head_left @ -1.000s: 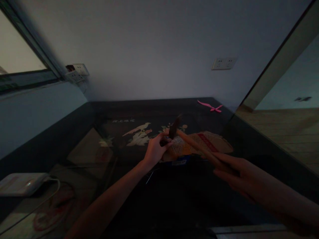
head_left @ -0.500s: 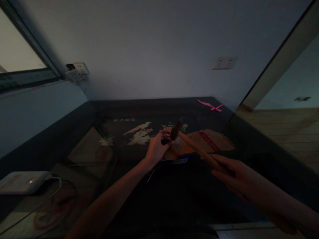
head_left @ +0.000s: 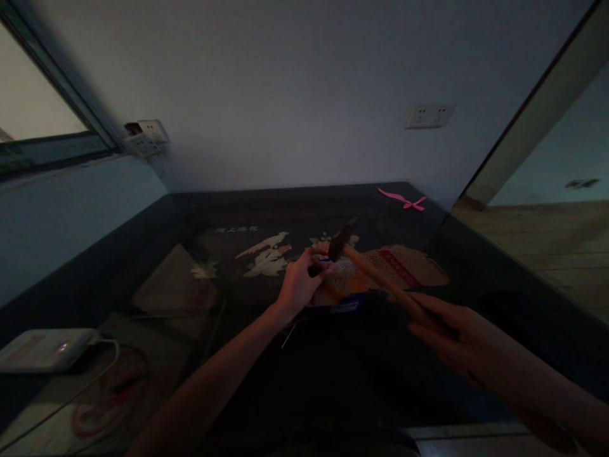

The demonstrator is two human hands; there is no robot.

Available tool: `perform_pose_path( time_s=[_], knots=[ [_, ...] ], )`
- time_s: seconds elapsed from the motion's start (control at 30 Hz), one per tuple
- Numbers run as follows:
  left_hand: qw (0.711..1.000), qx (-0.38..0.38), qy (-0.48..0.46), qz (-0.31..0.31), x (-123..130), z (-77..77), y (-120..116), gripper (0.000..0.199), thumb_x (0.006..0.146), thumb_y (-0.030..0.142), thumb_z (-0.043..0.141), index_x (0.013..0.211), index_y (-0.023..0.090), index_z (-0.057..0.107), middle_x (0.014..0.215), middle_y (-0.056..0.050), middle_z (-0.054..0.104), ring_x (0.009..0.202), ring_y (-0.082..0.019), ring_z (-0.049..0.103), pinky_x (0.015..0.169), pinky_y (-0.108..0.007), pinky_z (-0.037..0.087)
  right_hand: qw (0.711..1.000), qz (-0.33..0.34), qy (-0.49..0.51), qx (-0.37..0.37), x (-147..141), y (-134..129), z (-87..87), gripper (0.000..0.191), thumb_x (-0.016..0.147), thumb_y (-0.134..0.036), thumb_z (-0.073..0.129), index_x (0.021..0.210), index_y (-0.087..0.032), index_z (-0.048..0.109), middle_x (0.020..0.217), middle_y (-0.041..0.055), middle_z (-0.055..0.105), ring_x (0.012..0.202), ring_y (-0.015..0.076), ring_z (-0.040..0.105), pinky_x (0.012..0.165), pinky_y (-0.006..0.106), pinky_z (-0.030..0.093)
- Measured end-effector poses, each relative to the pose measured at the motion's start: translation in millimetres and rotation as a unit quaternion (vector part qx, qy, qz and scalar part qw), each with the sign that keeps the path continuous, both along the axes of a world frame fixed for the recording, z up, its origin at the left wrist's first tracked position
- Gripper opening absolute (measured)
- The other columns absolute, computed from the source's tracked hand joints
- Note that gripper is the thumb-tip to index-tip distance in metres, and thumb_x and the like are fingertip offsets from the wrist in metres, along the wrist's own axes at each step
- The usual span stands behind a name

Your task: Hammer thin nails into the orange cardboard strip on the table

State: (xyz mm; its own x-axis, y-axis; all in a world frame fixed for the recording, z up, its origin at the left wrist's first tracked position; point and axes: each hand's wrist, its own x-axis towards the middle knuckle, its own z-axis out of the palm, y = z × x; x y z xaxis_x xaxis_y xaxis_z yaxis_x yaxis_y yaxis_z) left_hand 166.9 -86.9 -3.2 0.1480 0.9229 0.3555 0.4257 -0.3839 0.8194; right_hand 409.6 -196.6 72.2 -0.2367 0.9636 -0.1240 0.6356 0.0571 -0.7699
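My right hand [head_left: 447, 330] is wrapped round the wooden handle of a hammer [head_left: 380, 279]. Its dark head is raised just right of my left fingertips. My left hand [head_left: 299, 279] pinches a small dark piece [head_left: 314, 270], too dim to identify, at the left end of a tan, patterned item with an orange part [head_left: 346, 279]. A blue packet with a white label [head_left: 346, 306] shows under the near side of that item. To the right, a tan speckled piece with a red band [head_left: 399, 265] lies on the dark tabletop [head_left: 333, 374].
A white device [head_left: 47, 349] with a cable lies at the left. A pink ribbon [head_left: 406, 202] rests at the back right corner. A thin metal piece [head_left: 288, 335] lies below my left wrist. The wall with sockets [head_left: 429, 116] stands behind.
The hammer head has moved slightly up and to the right, and my right hand has shifted slightly right. My left hand stays nearly in place.
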Motion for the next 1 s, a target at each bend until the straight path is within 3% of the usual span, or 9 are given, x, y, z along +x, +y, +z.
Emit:
perform_pose_path(
  time_s=[0.23, 0.47, 0.67, 0.83, 0.9, 1.0],
  knots=[
    [1.000, 0.006, 0.025, 0.000, -1, -1.9, 1, 0.034, 0.077, 0.010, 0.070, 0.107, 0.023, 0.058, 0.080, 0.003, 0.073, 0.077, -0.016, 0.070, 0.073, -0.027, 0.052, 0.999, 0.023, -0.020, -0.015, 1, 0, -12.4, 0.050, 0.085, -0.032, 0.051, 0.131, -0.013, 0.058, 0.053, -0.0032, 0.051, 0.037, 0.0102, 0.040, 0.030, 0.020, 0.030],
    [1.000, 0.005, 0.012, -0.003, -1, -3.5, 2, 0.032, 0.079, 0.013, 0.070, 0.107, 0.022, 0.058, 0.080, 0.002, 0.071, 0.079, -0.016, 0.070, 0.074, -0.028, 0.053, 1.000, -0.001, 0.003, -0.005, 4, 0, -1.3, 0.053, 0.083, -0.037, 0.054, 0.128, -0.011, 0.060, 0.051, -0.0045, 0.046, 0.039, 0.0115, 0.041, 0.032, 0.021, 0.029],
    [1.000, -0.007, 0.014, -0.013, -1, -1.3, 1, 0.038, 0.077, 0.007, 0.069, 0.109, 0.022, 0.057, 0.083, 0.001, 0.073, 0.081, -0.017, 0.071, 0.076, -0.028, 0.054, 0.997, 0.054, -0.046, -0.011, 10, 7, -3.8, 0.041, 0.086, -0.032, 0.052, 0.124, -0.019, 0.063, 0.053, -0.0033, 0.054, 0.035, 0.0099, 0.041, 0.032, 0.021, 0.029],
    [1.000, -0.020, 0.003, -0.003, 0, -2.8, 3, 0.030, 0.077, 0.014, 0.071, 0.104, 0.020, 0.059, 0.081, 0.001, 0.072, 0.080, -0.017, 0.071, 0.076, -0.028, 0.054, 0.997, 0.026, -0.068, 0.028, 10, 7, 5.2, 0.046, 0.083, -0.036, 0.052, 0.121, -0.013, 0.064, 0.043, -0.0073, 0.042, 0.031, 0.0103, 0.036, 0.031, 0.023, 0.027],
    [1.000, -0.031, 0.007, 0.000, 0, -1.8, 3, 0.028, 0.077, 0.016, 0.072, 0.102, 0.020, 0.059, 0.081, 0.001, 0.072, 0.080, -0.017, 0.071, 0.074, -0.027, 0.054, 0.997, 0.036, -0.060, 0.035, 7, 7, 7.0, 0.044, 0.084, -0.035, 0.052, 0.121, -0.013, 0.064, 0.046, -0.0058, 0.047, 0.034, 0.0115, 0.042, 0.034, 0.023, 0.032],
    [0.998, -0.043, 0.043, 0.017, 0, 1.6, 2, 0.033, 0.076, 0.016, 0.072, 0.106, 0.021, 0.058, 0.080, 0.001, 0.073, 0.078, -0.018, 0.071, 0.071, -0.027, 0.053, 0.996, 0.064, -0.058, 0.031, 1, 7, 5.6, 0.039, 0.084, -0.027, 0.053, 0.119, -0.017, 0.066, 0.064, 0.0003, 0.064, 0.051, 0.0144, 0.057, 0.046, 0.024, 0.044]
  ],
)
